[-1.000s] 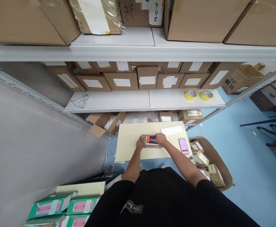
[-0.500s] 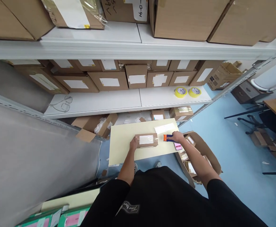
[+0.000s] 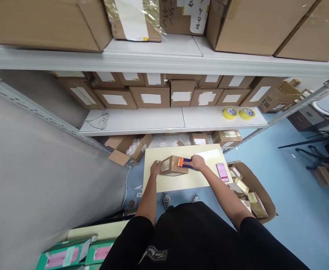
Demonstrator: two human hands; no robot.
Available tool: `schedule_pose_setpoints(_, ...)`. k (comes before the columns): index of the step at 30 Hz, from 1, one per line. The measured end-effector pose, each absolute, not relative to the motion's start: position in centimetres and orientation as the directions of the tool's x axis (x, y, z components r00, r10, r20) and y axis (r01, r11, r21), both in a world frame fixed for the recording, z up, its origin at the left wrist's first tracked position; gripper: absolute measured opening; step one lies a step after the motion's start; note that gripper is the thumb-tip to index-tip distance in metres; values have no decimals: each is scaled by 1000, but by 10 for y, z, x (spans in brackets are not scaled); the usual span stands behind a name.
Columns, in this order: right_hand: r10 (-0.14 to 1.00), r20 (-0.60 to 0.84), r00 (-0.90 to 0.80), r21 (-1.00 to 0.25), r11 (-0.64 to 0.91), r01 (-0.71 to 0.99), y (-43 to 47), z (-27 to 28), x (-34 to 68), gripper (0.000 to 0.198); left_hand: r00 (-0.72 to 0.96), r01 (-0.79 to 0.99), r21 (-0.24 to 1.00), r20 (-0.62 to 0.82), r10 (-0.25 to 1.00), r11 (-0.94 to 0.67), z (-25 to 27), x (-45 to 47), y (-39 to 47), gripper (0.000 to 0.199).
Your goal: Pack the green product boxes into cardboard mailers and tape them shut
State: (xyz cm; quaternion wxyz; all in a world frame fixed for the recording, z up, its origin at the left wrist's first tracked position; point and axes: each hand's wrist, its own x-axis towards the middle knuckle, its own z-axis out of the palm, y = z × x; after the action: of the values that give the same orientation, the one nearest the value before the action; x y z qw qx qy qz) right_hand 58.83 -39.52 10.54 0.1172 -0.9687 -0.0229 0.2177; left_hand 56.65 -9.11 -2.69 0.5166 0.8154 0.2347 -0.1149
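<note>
A small cardboard box (image 3: 175, 163) rests on the pale yellow board (image 3: 158, 184) in front of me. My left hand (image 3: 155, 168) grips its left end. In my right hand (image 3: 197, 162) is a scraper (image 3: 184, 162) with a wide orange head and a dark blue handle. The scraper's head is over the right part of the box's upper face; I cannot tell whether it touches. A white paper sheet (image 3: 208, 154) lies behind my right hand. To the right, a pink-screened phone (image 3: 223, 172) lies near the board's edge.
Yellow tape rolls (image 3: 230, 113) and wire-frame glasses (image 3: 99, 120) are on the white shelf (image 3: 141, 119), before a row of labelled boxes. An open carton (image 3: 141, 150) stands behind the board's left corner. A large carton (image 3: 261, 187) holding several small boxes stands right of the board.
The box has been turned so its white label no longer faces up. My right hand has brought the scraper left, over the box. The camera view has shifted left.
</note>
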Motion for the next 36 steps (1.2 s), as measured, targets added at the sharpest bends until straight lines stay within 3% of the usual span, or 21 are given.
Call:
schedule_pose_setpoints(6,98,-466,879,-157,-987,27,-317,127,588,82,894,445,829,-432,118,-338,-4,552,-91,68)
schedule_pose_setpoints(12,113,-464,879,-144,-988,51,-285,129,586,71,829,556,742,-465,310,-374,-8,543,-116,70)
schedule_pose_setpoints(14,105,-463,880,-141,-989,44,-289,129,586,69,822,568,726,-472,319,-388,-10,542,-126,66)
schedule_pose_setpoints(27,-40,-503,863,-98,-990,-103,-468,133,562,82,879,456,743,-461,119,-490,-10,536,-272,62)
schedule_pose_setpoints(32,-154,-511,846,-31,-980,-197,-565,135,538,83,891,423,738,-446,90,-526,-11,539,-280,61)
schedule_pose_setpoints(36,-208,-531,821,-25,-965,-261,-585,120,530,82,887,432,753,-453,85,-497,-14,541,-272,60)
